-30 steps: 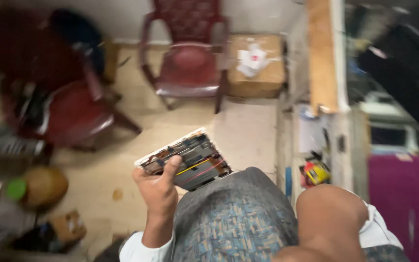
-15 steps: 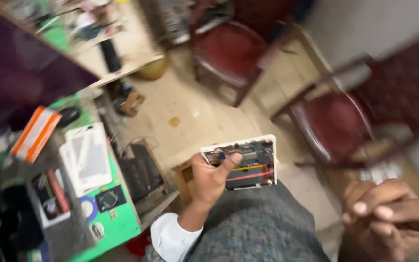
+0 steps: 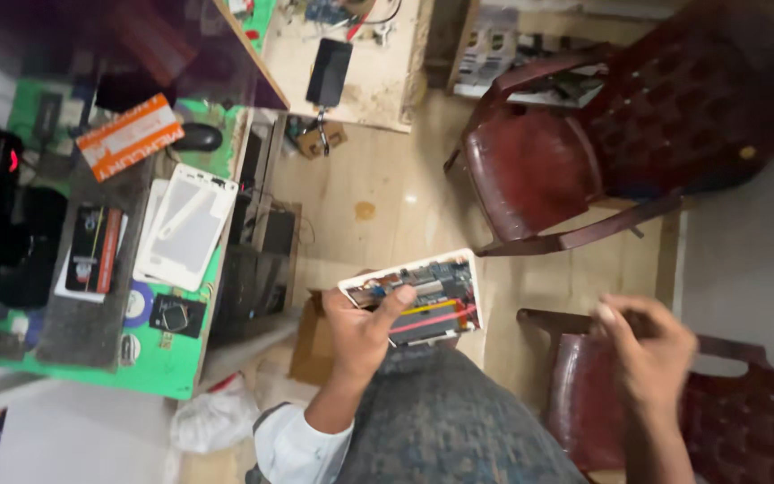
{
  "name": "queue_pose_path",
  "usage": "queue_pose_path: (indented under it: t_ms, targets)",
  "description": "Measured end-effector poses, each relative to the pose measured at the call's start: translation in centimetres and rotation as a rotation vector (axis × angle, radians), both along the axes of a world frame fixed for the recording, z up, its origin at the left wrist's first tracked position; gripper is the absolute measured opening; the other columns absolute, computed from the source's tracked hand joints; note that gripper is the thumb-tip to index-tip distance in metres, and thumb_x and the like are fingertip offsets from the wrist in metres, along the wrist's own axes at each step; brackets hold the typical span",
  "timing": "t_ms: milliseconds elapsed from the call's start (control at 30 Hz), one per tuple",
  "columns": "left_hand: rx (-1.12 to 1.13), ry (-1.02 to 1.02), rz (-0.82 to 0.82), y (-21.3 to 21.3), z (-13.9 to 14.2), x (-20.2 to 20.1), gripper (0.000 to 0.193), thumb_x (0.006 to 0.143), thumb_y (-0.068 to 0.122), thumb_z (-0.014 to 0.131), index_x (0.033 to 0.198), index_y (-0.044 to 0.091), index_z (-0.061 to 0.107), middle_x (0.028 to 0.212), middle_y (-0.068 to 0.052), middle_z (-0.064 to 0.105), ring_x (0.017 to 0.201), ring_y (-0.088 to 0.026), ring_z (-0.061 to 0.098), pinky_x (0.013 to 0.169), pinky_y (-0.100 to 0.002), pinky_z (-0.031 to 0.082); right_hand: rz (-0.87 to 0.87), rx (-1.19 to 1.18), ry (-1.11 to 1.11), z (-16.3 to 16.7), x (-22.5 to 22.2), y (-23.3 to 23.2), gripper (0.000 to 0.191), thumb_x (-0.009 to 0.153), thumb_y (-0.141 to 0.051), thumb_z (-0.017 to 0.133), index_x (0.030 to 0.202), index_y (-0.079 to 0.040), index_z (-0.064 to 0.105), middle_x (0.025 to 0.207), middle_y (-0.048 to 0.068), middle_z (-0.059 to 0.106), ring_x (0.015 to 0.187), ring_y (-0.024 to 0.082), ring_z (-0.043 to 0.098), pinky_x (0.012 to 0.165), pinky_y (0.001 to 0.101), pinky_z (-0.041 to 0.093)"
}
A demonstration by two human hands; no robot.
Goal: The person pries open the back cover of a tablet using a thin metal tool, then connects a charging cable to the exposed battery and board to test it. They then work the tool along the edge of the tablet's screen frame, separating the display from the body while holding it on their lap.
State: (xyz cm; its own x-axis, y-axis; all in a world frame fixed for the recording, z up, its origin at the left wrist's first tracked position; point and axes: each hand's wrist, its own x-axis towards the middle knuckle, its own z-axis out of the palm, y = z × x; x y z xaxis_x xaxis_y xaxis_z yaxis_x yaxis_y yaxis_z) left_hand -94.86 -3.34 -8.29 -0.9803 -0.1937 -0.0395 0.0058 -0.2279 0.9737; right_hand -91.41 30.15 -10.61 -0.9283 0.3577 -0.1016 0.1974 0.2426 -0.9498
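Holding an opened white-framed tablet with its circuit boards and coloured wires bared [image 3: 418,300], the left hand [image 3: 362,333] has its grip closed on the device's left end, thumb laid across the exposed innards and fingers hidden behind the frame. The tablet sits tilted above the person's lap, over the grey patterned cloth of the trousers [image 3: 445,421], with a white cuff [image 3: 296,446] showing at the wrist. The right hand [image 3: 647,358] hangs in the air well to the right of the tablet, touching nothing; it is blurred, its fingers bent loosely and apart, so its grip is empty and slack.

Below the tablet lies a pale tiled floor [image 3: 378,211]. A dark red plastic armchair [image 3: 575,152] stands beyond the tablet, and a second dark red chair [image 3: 745,412] sits under the right hand. To the left stands a green-topped work surface [image 3: 150,363], carrying a white flat tablet back cover [image 3: 188,226], an orange and white cardboard box [image 3: 129,136], a black computer mouse [image 3: 196,137] and a small black square part [image 3: 175,315]. Farther off, a pale wooden surface [image 3: 378,76] bears a black phone lying face down [image 3: 329,72]. A crumpled white plastic bag [image 3: 217,419] rests on the floor near the cuff, just beside a brown cardboard box [image 3: 313,341].
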Motion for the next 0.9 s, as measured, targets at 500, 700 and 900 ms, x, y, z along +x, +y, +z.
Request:
queue_pose_path:
  t_ms: [500, 700, 900]
  targets:
    - [-0.039, -0.019, 0.407, -5.0, -1.3, -11.9, 0.021, 0.084, 0.01, 0.084, 0.092, -0.006, 0.074, 0.083, -0.005, 0.075, 0.073, -0.009, 0.068, 0.069, -0.023, 0.055, 0.635, 0.578, 0.246, -11.7, -44.7, -13.4, 0.02, 0.094, -0.016, 0.076, 0.108, -0.002, 0.079, 0.093, 0.022, 0.075, 0.08, 0.031, 0.073, 0.073, 0.04, 0.056]
    - [-0.377, 0.011, 0.614, -4.2, 0.1, -13.1, 0.025, 0.074, 0.004, 0.086, 0.095, -0.007, 0.076, 0.087, -0.011, 0.075, 0.076, -0.013, 0.069, 0.072, -0.025, 0.055, 0.674, 0.707, 0.506, -11.7, -58.9, -19.4, 0.02, 0.092, -0.01, 0.071, 0.109, -0.001, 0.077, 0.105, 0.024, 0.07, 0.096, 0.041, 0.069, 0.087, 0.0496, 0.056]
    - [-0.334, -0.225, 0.993, 0.6, -0.6, -13.2, 0.027, 0.074, 0.008, 0.084, 0.092, -0.009, 0.075, 0.083, -0.015, 0.076, 0.071, -0.017, 0.071, 0.068, -0.028, 0.058, 0.706, 0.827, 0.396, -12.9, -66.2, -23.0, 0.015, 0.089, -0.016, 0.076, 0.1, -0.006, 0.08, 0.115, 0.025, 0.067, 0.096, 0.044, 0.067, 0.088, 0.0507, 0.054]
